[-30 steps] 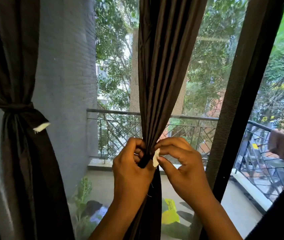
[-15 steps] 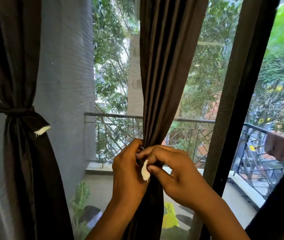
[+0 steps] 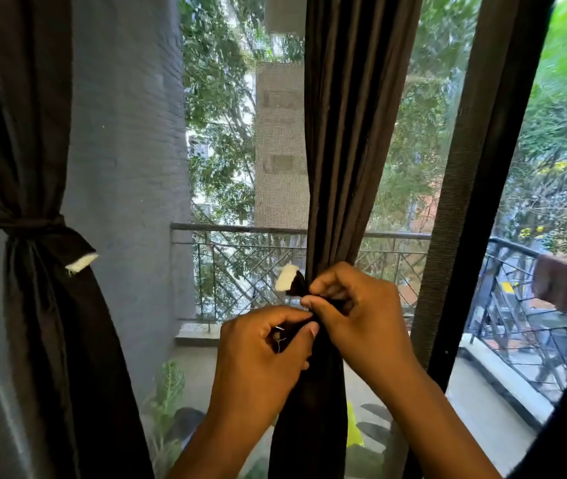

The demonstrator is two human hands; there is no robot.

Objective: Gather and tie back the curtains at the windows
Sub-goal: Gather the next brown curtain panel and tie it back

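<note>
The window [image 3: 396,140] fills most of my view, its mesh screen looking out on trees, a grey brick wall [image 3: 126,133] at the left and a balcony railing [image 3: 240,257] running across behind everything, with a brown cloth [image 3: 560,281] draped over the rail at the far right. A dark window frame [image 3: 465,188] slants down just right of centre. At the far left hangs the left curtain [image 3: 33,271], dark brown, already gathered and cinched by its own tie-back [image 3: 30,224], whose white-tipped end [image 3: 82,263] sticks out to the right. In the middle hangs the centre curtain [image 3: 347,133], the same dark brown, falling in folds from the top edge and pinched narrow at railing height, where I am working on it; below that it drops straight down between my forearms. My right hand [image 3: 354,316] has its fingers curled round the gathered fabric and the dark tie strip [image 3: 297,286] at the pinch point. My left hand [image 3: 261,354] sits just below and to the left, touching the right one, thumb and forefinger pinching the other end of the strip close to the curtain. A white tab [image 3: 287,276] on the strip's end pokes up and left, just above my right forefinger
</note>
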